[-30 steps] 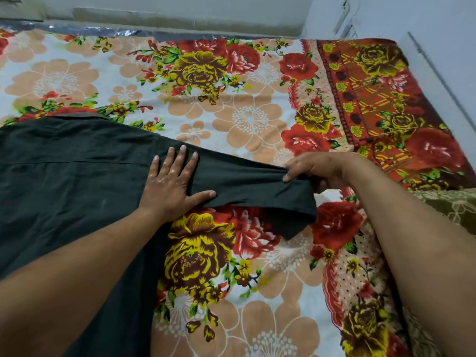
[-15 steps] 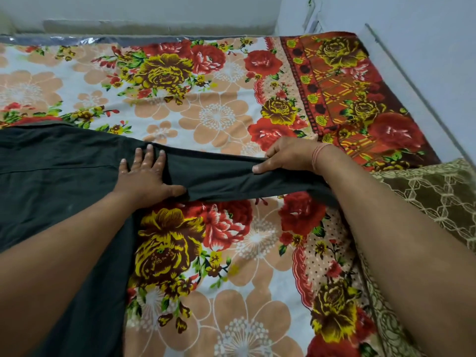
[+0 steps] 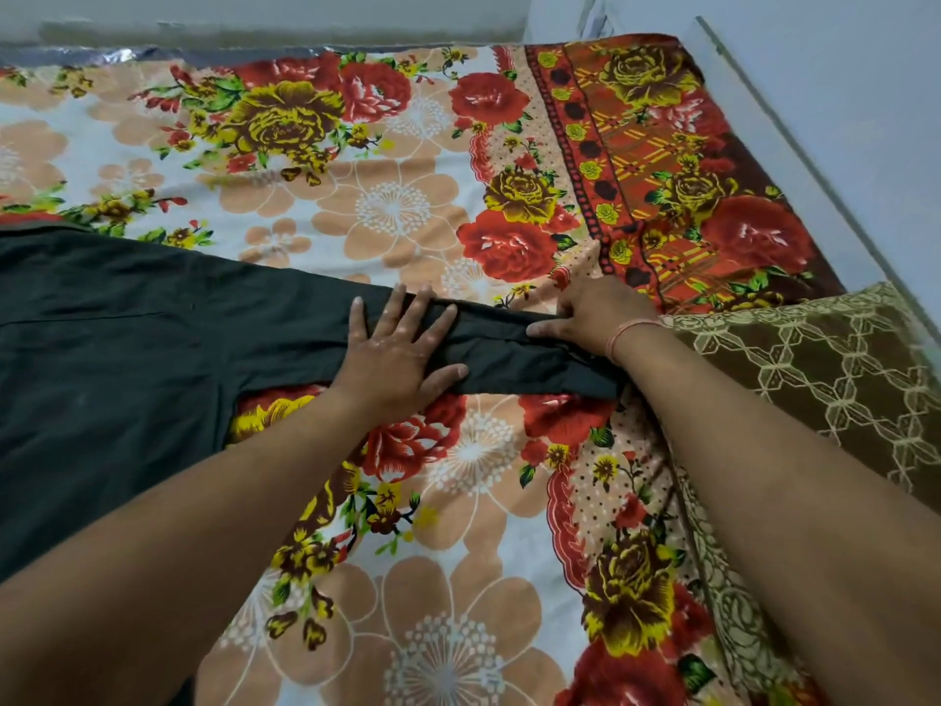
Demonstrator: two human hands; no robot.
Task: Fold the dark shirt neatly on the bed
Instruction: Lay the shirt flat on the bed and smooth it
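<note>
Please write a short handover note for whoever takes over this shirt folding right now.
Left hand: open, palm flat on the sleeve.
Right hand: pressed on the sleeve's outer end, beside the brown patterned cushion; grip unclear.
The dark shirt lies spread on the floral bedsheet, body to the left, sleeve stretched out rightward.
Done: sleeve laid out straight.
Left: fold the sleeve in over the body, then fold the body.

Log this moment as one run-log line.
stage: smoothing sleeve | left hand: flat on sleeve | right hand: pressing cuff end | dark shirt: unfolded
</note>
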